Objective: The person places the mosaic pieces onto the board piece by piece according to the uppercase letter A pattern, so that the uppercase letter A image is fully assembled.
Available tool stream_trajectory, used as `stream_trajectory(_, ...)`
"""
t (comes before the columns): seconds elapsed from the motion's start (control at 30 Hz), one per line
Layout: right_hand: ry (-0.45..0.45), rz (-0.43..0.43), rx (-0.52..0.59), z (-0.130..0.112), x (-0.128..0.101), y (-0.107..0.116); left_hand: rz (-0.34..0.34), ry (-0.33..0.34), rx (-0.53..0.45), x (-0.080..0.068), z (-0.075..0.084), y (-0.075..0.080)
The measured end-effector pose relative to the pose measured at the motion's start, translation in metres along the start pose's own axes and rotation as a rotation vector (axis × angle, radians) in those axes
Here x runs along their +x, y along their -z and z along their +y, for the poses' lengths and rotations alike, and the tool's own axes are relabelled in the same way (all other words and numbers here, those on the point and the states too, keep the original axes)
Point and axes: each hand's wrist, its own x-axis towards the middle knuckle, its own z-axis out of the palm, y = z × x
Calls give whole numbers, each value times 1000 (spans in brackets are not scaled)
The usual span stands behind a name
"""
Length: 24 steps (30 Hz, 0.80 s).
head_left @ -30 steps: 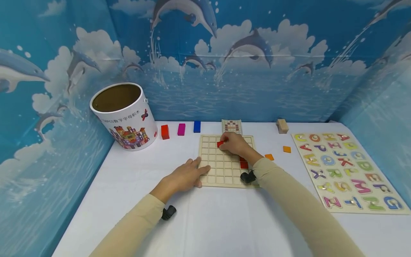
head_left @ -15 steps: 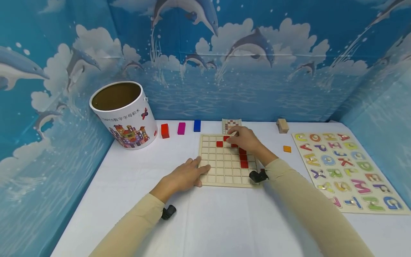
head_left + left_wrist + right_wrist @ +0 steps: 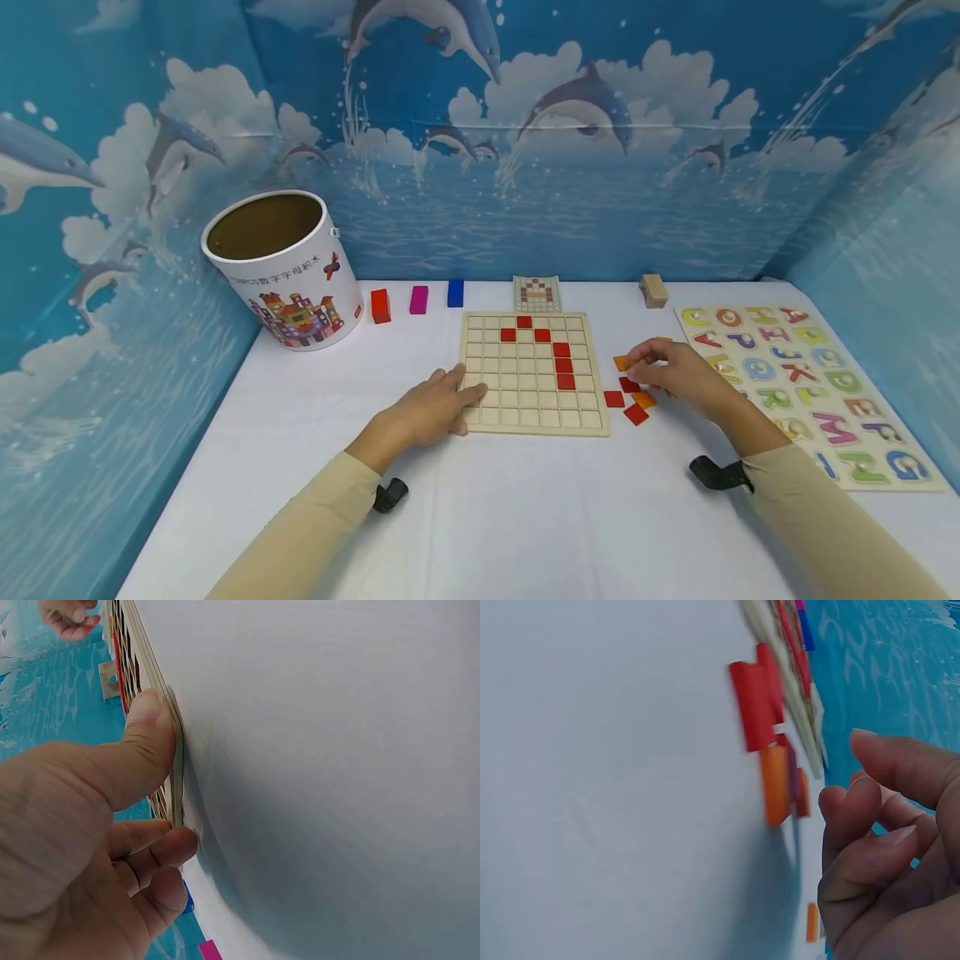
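A white table [image 3: 525, 517] carries a wooden grid board [image 3: 534, 373] at its middle, the board lying flat and square to the person. The left hand [image 3: 423, 412] rests on the board's near left corner, thumb pressed along the edge and fingers loosely bent beside it, seemingly to keep the board from sliding. Seven red tiles [image 3: 558, 350] sit in its cells, forming a peak and a short column. Just off the board's right edge lies a small cluster of loose red and orange tiles [image 3: 632, 400]. The right hand [image 3: 675, 375] hovers over them with fingers curled narrow, fingertips at an orange tile [image 3: 622, 363]; whether it actually pinches it I cannot tell.
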Motion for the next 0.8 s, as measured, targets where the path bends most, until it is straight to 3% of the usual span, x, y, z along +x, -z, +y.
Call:
stream_trajectory(0.23,55,29,-99,15,-11,-6,-4,9,-9,0,1,0)
stream_trajectory(0.57,45,20,-215,2,-8,-18,-2,0,-16,0,1,1)
stream_trajectory(0.8,27,16,-236,-2,-7,-19,2,-7,-19,-1,0,1)
